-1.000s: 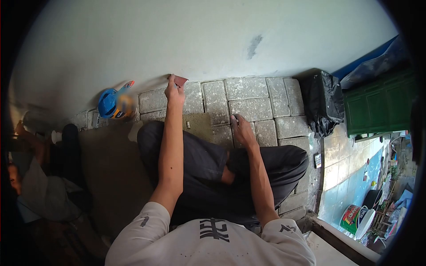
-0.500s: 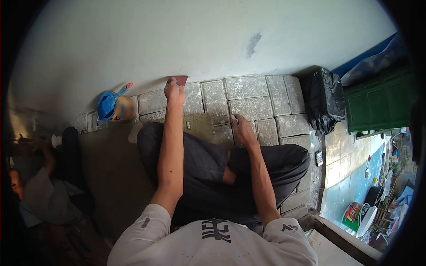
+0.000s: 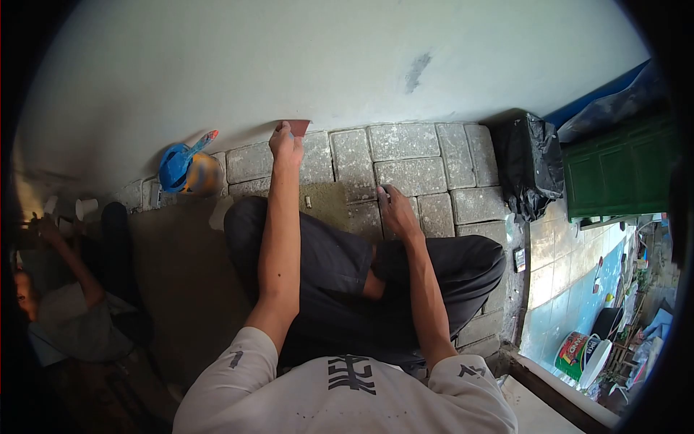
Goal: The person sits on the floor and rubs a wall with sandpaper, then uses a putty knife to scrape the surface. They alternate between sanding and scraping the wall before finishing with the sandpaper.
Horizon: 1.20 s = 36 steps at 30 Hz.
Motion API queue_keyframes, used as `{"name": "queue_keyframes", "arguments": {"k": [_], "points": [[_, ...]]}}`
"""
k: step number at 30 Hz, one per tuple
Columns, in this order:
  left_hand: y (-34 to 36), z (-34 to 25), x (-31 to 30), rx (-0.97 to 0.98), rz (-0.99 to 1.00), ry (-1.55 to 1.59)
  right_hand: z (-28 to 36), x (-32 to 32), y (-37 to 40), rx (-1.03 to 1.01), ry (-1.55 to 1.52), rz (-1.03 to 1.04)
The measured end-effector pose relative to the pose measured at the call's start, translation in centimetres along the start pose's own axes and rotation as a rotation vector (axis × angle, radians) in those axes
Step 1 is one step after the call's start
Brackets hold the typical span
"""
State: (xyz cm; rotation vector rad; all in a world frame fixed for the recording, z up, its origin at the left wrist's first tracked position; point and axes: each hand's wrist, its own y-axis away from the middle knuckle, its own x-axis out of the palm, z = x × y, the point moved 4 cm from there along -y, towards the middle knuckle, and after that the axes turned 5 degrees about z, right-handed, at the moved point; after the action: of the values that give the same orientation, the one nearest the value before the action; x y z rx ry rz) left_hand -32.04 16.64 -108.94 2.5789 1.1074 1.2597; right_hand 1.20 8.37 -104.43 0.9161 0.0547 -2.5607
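My left hand (image 3: 287,145) is closed on a flat reddish-brown sheet that looks like sandpaper (image 3: 298,127). The sheet lies against the foot of the pale wall (image 3: 289,58), just above the paving blocks. Over the pavers (image 3: 408,176), beside my bent knees, my right hand (image 3: 395,206) hangs with loosely curled fingers; thumb and forefinger are slightly apart, and I see nothing between them. Its fingertips look dusty grey. A small pale stub (image 3: 308,202) lies on the pavers between my hands.
An orange-and-blue container (image 3: 195,172) with a paint-stained handle leaning out stands left by the wall. A black plastic-wrapped box (image 3: 530,166) and a green cabinet (image 3: 614,170) are at right. A paint bucket (image 3: 578,356) lies lower right. Another person (image 3: 79,304) sits at left.
My left hand and the sheet have shifted very slightly up and right along the wall's foot. My right hand stays nearly in place. The other person's arm has moved.
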Motion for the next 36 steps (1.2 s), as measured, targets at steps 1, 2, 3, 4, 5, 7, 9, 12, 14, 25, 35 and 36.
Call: {"name": "queue_keyframes", "arguments": {"k": [1, 2, 3, 4, 5, 7, 9, 12, 14, 25, 35, 36], "points": [[-0.2, 0.0, -0.2, 0.006, 0.001, 0.001, 0.2, -0.1, 0.0, 0.019, 0.003, 0.012], [-0.3, 0.4, -0.5, -0.042, -0.07, 0.012, 0.4, -0.2, 0.0, 0.039, 0.006, 0.023], [-0.6, 0.9, -0.7, -0.092, -0.137, 0.023, 0.6, -0.3, -0.1, 0.035, 0.007, 0.019], [-0.3, 0.5, -0.4, -0.074, -0.121, -0.067, 0.6, -0.4, -0.1, 0.026, 0.003, 0.007], [0.0, 0.3, -0.1, -0.078, -0.119, -0.067, 0.6, -0.4, 0.1, 0.022, -0.001, -0.004], [0.5, -0.6, 0.9, 0.011, 0.053, -0.005, 0.4, -0.5, 0.1, 0.023, -0.008, -0.005], [1.1, -1.3, 1.8, 0.055, 0.132, 0.009, 0.3, -0.4, 0.0, 0.021, -0.019, -0.004], [2.0, -1.8, 1.8, -0.017, -0.126, -0.012, 0.3, -0.3, 0.0, -0.011, -0.059, -0.014], [1.6, -1.4, 1.6, -0.057, -0.172, 0.075, -0.1, -0.1, -0.2, 0.005, 0.005, -0.004], [0.3, -1.3, 1.3, -0.069, -0.103, 0.067, 0.2, -0.3, -0.2, -0.002, -0.014, -0.006], [-0.5, -1.2, 0.8, -0.066, -0.102, 0.126, 0.1, -0.2, -0.1, -0.015, -0.003, -0.012], [-0.7, -1.0, 0.7, -0.065, -0.099, 0.129, 0.0, -0.3, -0.2, -0.017, -0.001, -0.015]]}}
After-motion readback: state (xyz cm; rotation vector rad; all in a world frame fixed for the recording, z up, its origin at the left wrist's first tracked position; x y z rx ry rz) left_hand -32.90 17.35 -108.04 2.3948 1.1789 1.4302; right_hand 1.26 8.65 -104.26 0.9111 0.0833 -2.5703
